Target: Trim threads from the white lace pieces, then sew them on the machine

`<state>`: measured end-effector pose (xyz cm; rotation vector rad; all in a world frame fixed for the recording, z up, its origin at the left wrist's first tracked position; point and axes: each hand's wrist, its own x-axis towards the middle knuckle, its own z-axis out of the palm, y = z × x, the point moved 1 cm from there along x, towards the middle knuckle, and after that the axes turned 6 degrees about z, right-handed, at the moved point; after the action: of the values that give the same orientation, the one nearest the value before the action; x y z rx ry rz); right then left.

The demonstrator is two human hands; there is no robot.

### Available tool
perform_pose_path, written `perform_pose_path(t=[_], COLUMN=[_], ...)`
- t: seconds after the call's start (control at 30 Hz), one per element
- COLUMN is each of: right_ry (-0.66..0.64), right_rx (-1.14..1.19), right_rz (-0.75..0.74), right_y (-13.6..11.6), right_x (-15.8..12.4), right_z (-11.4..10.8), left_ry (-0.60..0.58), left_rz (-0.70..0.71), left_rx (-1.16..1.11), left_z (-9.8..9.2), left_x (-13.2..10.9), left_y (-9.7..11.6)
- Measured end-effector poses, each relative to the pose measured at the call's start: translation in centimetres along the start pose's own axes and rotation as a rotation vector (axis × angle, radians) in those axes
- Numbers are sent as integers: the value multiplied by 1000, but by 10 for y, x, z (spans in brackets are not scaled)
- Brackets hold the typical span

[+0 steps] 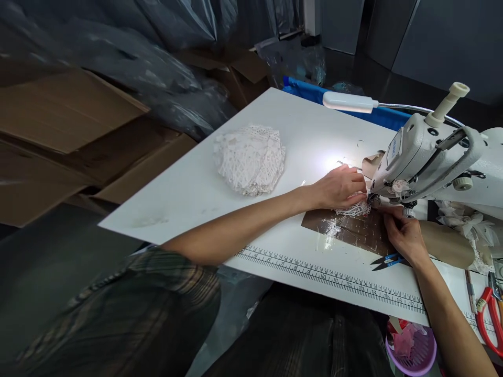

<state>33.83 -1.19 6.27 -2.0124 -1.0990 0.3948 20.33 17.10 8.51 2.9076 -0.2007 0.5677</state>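
At the needle of the white sewing machine (428,152), my left hand (341,187) has its curled fingers on a piece of white openwork lace (356,208). The lace lies partly beneath that hand, close to the presser foot (373,200). My right hand (406,235) is just right of the foot, thumb and fingers pinched together; what they grip is too small to make out. A shiny brown sheet (346,230) covers the tabletop between the hands. Blue-handled thread snips (389,260) lie next to my right wrist.
A pile of white lace pieces (251,159) rests on the white table (188,193). A ruler strip (334,275) runs along the near edge. Red-handled scissors (489,319) lie at right, and a purple basket (416,361) is below. Cardboard boxes (78,115) stand left; a lamp (349,102) reaches over.
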Motion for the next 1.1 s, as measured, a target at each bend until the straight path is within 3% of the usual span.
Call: perform_pose_path(t=[0.1, 0.2, 0.43, 0.57, 0.7, 1.1], right_ry=[-3, -25, -42, -51, -53, -51], right_rx=[2, -9, -18, -16, -26, -25], right_rz=[-7, 2, -26, -35, -27, -5], right_y=[-1, -4, -4, -4, -4, -2], right_x=[0, 0, 0, -1, -1, -2], right_z=[0, -1, -3, -3, -3, -1], left_ry=[-108, -165, -55, -97, -124, -53], left_rz=[35, 97, 75, 153, 136, 74], left_rx=[52, -50, -121, -258, -320, -233], left_z=[0, 0, -3, -1, 2, 3], left_x=[5, 7, -3, -3, 0, 3], left_y=[-3, -8, -11, -6, -4, -1])
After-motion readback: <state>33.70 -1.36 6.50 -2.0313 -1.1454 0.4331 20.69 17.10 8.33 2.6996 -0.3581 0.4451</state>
